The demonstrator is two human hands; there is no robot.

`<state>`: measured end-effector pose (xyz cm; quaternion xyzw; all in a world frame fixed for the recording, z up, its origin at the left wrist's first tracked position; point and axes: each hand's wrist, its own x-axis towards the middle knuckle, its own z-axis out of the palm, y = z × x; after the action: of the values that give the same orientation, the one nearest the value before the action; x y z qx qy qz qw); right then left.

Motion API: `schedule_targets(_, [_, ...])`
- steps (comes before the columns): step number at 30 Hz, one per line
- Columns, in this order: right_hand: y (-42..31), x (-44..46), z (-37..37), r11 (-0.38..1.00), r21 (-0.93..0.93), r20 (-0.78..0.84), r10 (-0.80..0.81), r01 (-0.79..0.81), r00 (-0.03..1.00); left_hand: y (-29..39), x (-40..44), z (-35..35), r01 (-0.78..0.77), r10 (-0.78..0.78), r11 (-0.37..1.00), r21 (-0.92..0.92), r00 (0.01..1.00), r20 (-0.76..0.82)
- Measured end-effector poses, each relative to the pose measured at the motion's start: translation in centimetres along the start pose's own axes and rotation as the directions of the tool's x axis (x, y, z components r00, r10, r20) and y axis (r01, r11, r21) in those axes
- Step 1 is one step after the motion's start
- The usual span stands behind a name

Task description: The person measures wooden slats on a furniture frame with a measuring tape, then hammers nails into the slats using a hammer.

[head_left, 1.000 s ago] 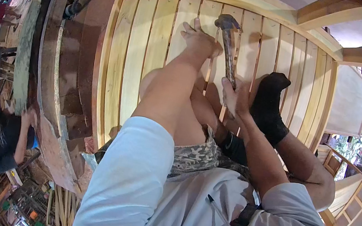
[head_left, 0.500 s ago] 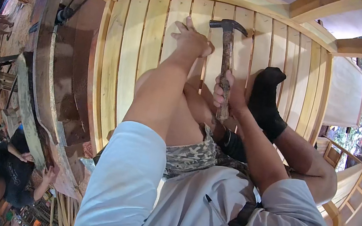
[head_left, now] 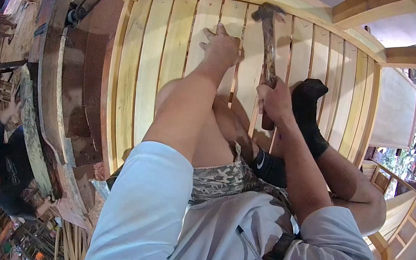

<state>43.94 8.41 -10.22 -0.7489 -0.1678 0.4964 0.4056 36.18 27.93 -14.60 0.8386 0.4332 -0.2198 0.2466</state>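
Observation:
My right hand [head_left: 276, 98] is wrapped round the wooden handle of a claw hammer [head_left: 270, 46]. The hammer's dark head, slightly blurred, is over the far part of the wooden slats [head_left: 153, 48], near the frame's far rail. To its left, my left hand [head_left: 222, 50] rests on the slats with its fingers spread, and I see nothing in it. Part of its thumb side is hard to make out. Small dark marks like nail heads dot the slats near the far rail.
A raised wooden rail [head_left: 291, 3] borders the slats at the far side. My foot in a black sock [head_left: 309, 100] is on the slats right of the hammer. On the left, a person in dark clothing [head_left: 12, 168] is beside rough boards [head_left: 33, 127]. Another wooden frame [head_left: 410, 216] stands at right.
The hammer has moved farther off, its head now nearer the far rail, and my right hand has turned over more. My left hand has shifted slightly. The person at left has moved their arms.

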Motion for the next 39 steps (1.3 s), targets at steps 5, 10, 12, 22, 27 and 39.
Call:
schedule_targets(5, [-0.2, 0.4, -0.8, 0.967, 0.140, -0.044, -0.211, 0.215, 0.977, -0.1, -0.2, -0.3, -0.022, 0.022, 0.996, 0.090, 1.000, -0.008])
schedule_targets(10, [0.0, 1.5, -1.3, 0.950, -0.188, -0.167, -0.282, 0.251, 0.945, -0.1, 0.1, -0.3, -0.046, 0.049, 0.977, 0.208, 0.999, -0.005])
schedule_targets(12, [-0.1, 1.6, -0.8, 0.962, -0.179, -0.154, -0.234, 0.205, 0.960, -0.1, 0.6, 0.0, -0.032, 0.039, 0.980, 0.197, 0.999, -0.034])
schedule_targets(22, [-2.0, 3.8, 0.5, 0.876, -0.429, -0.061, -0.271, 0.220, 0.961, 0.0, 1.2, 0.7, -0.017, 0.015, 0.993, 0.120, 1.000, 0.017])
schedule_targets(27, [-5.5, 0.4, 0.6, 0.867, -0.273, -0.079, -0.452, 0.417, 0.888, 0.3, 0.8, 0.6, -0.004, 0.001, 0.990, 0.140, 1.000, 0.024])
schedule_targets(39, [-1.2, 5.6, 1.2, 0.778, -0.531, -0.028, -0.414, 0.337, 0.910, 0.5, 0.7, 0.9, 0.033, -0.031, 0.997, 0.072, 0.999, -0.027])
